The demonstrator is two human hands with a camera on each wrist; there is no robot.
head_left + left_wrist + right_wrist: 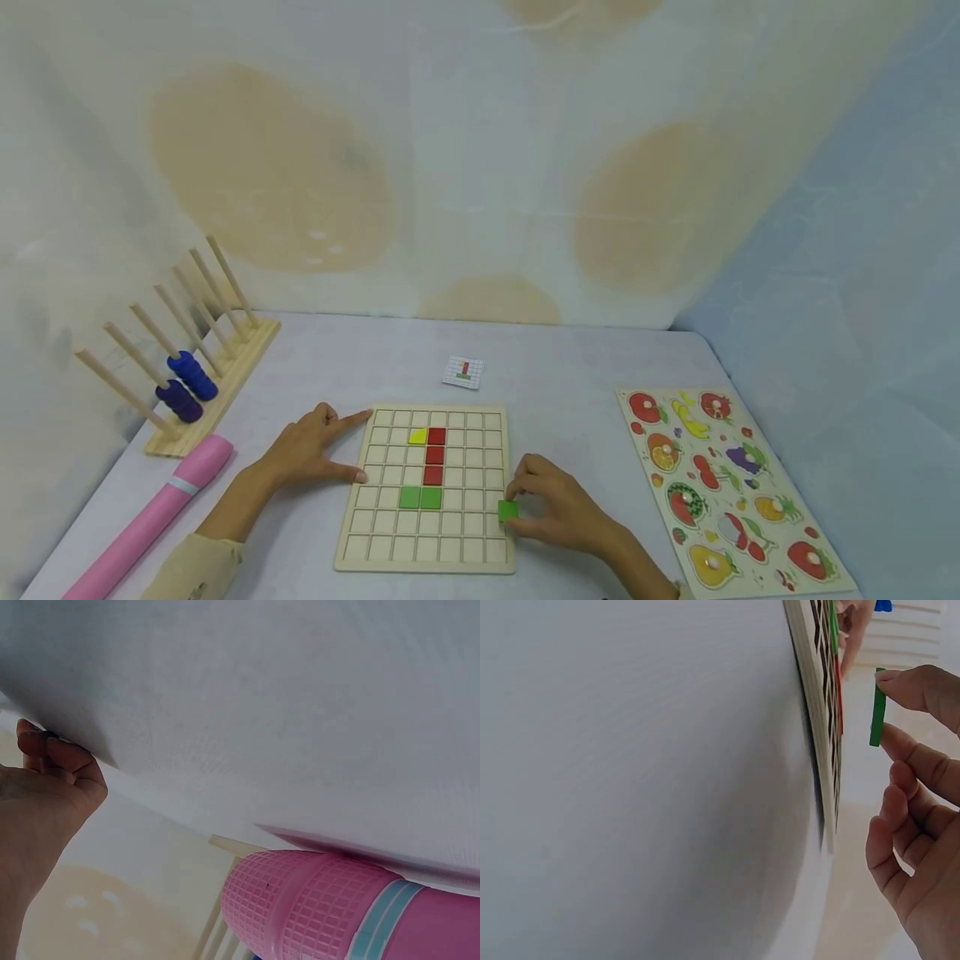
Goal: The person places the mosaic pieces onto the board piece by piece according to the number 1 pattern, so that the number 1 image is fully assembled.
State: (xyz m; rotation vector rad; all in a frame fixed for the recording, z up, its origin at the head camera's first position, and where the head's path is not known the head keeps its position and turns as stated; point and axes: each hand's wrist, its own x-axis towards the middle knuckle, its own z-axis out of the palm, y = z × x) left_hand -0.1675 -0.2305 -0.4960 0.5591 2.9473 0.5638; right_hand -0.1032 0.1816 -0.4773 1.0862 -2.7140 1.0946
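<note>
A wooden grid board [375, 546] lies flat on the table. On it sit a yellow piece with one rounded corner [418, 437], a column of three red square tiles [434, 455] and two green square tiles [409, 497] side by side. My right hand [558, 504] pinches another green square tile [508, 510] between thumb and forefinger, over the board's right edge. In the right wrist view this tile [878, 707] is held clear of the board. Along the board's left edge my left hand [303, 450] rests, thumb and forefinger spread apart, other fingers bent.
Behind the board lies a small printed pattern card [463, 372]. A peg stand [232, 387] with blue and purple rings stands at the left, near a pink cylindrical object [150, 521] with a light blue band. On the right lies a fruit puzzle board [723, 492].
</note>
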